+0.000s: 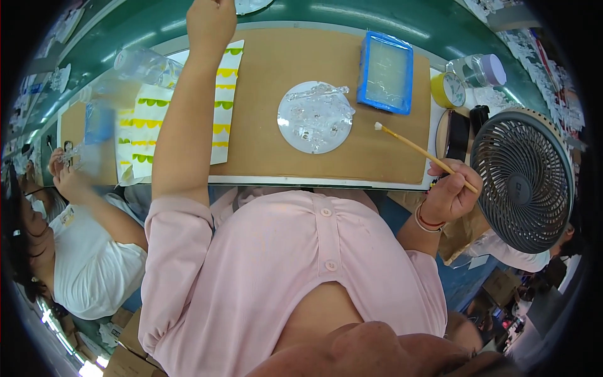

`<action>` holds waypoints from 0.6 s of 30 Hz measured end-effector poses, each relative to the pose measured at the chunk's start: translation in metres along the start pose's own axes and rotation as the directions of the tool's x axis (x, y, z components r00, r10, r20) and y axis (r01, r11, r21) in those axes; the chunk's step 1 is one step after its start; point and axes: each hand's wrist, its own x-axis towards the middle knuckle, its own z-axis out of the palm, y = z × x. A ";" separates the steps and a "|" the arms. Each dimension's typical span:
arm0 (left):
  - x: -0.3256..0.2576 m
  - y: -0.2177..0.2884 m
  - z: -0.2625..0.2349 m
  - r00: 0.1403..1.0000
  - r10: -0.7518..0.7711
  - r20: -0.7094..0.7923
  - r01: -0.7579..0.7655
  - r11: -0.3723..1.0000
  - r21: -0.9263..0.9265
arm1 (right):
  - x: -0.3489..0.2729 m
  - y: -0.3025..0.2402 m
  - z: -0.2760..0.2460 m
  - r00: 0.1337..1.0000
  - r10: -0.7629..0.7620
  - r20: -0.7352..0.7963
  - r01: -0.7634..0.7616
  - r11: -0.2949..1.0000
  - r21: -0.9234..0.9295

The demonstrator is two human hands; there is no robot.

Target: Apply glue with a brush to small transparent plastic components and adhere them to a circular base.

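Note:
My right hand [453,191] is closed around the rear part of a thin wooden-handled brush [418,149]. The brush points up and left over the brown board, its pale tip between the white disc and the blue tray. On the board lies the round white disc [292,129], with several clear, shiny pieces on it. My left arm stretches far forward across the patterned sheet, and my left hand [212,24] is at the top edge, where its fingers are mostly cut off. Close to that hand is part of another white disc [250,5].
A blue-framed tray [384,73] stands at the board's [264,69] far right. Beyond are a yellow tape roll [448,90], a purple-lidded jar [477,69] and a dark fan [522,182]. Left are a yellow-green patterned sheet [146,129], a clear bottle [147,66] and another person [94,251].

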 end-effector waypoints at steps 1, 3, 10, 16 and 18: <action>0.005 -0.001 -0.004 0.999 -0.038 -0.026 0.038 0.999 -0.004 | 0.003 0.000 0.000 1.000 -0.016 -0.011 0.017 0.999 0.050; 0.009 0.006 0.010 0.997 -0.071 -0.011 0.071 0.996 -0.045 | 0.003 0.001 0.001 0.998 -0.007 -0.058 0.007 1.000 0.008; -0.041 0.038 -0.007 0.886 0.059 0.459 0.023 0.985 -0.171 | 0.023 0.015 0.016 0.995 0.097 -0.033 -0.099 0.992 -0.075; -0.103 0.060 -0.038 0.753 0.128 0.646 -0.084 0.992 -0.098 | 0.028 0.040 0.033 0.987 0.089 0.137 -0.048 0.959 -0.278; -0.117 0.057 -0.039 0.738 0.088 0.669 -0.096 0.995 -0.025 | 0.032 0.040 0.038 0.984 0.068 0.165 -0.019 0.959 -0.283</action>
